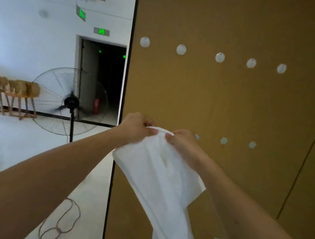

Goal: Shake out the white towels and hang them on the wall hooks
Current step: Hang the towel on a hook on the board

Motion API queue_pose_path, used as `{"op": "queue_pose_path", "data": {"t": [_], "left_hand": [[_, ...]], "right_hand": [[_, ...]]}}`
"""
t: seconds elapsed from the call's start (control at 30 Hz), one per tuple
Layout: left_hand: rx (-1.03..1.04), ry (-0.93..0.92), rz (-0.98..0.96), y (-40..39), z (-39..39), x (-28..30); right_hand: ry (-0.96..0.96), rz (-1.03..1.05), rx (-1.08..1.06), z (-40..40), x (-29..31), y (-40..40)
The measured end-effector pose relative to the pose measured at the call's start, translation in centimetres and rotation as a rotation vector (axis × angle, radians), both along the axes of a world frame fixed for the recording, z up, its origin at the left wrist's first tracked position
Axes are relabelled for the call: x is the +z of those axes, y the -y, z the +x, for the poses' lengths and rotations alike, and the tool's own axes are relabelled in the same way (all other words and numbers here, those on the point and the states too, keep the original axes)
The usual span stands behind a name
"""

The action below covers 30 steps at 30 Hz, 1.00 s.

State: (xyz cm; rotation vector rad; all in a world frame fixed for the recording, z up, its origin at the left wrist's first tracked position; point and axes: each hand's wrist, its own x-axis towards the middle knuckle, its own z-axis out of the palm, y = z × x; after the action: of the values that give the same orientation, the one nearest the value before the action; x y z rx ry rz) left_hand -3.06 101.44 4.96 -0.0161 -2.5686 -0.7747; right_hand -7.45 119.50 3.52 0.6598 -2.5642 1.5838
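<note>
At frame centre, the left hand (136, 128) and right hand (184, 143) pinch the top hem of a soft, creased white towel (163, 185) that hangs down. Round white hooks (220, 57) line the smooth brown wall (236, 102) above.

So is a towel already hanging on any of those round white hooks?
No: all five round white hooks on the brown wall are bare, and both hands hold the white towel below them.

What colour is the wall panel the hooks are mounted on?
Brown-ochre, plain; the wall panel shows best in the head view.
</note>
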Motion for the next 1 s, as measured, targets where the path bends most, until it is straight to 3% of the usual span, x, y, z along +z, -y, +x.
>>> {"op": "queue_pose_path", "data": {"t": [0.17, 0.3, 0.4, 0.63, 1.0], "left_hand": [[0.146, -0.046, -0.026, 3.6, -8.4, 5.0], [0.345, -0.06, -0.202, 6.5, -14.1, 8.9], [0.488, -0.097, -0.231, 8.8, -17.9, 10.8], [0.49, -0.276, -0.148, 14.9, -25.8, 13.4], [0.375, -0.775, -0.111, 23.5, -33.9, 24.9]], "right_hand": [[-0.101, 0.034, 0.079, -10.2, 5.7, 4.3], [-0.191, 0.075, 0.189, -16.7, 9.7, 7.8], [-0.288, 0.14, 0.177, -20.8, 11.7, 10.9], [-0.493, 0.267, 0.102, -29.2, 16.6, 16.6], [-0.784, -0.166, -0.083, -36.6, 28.8, 25.1]]}}
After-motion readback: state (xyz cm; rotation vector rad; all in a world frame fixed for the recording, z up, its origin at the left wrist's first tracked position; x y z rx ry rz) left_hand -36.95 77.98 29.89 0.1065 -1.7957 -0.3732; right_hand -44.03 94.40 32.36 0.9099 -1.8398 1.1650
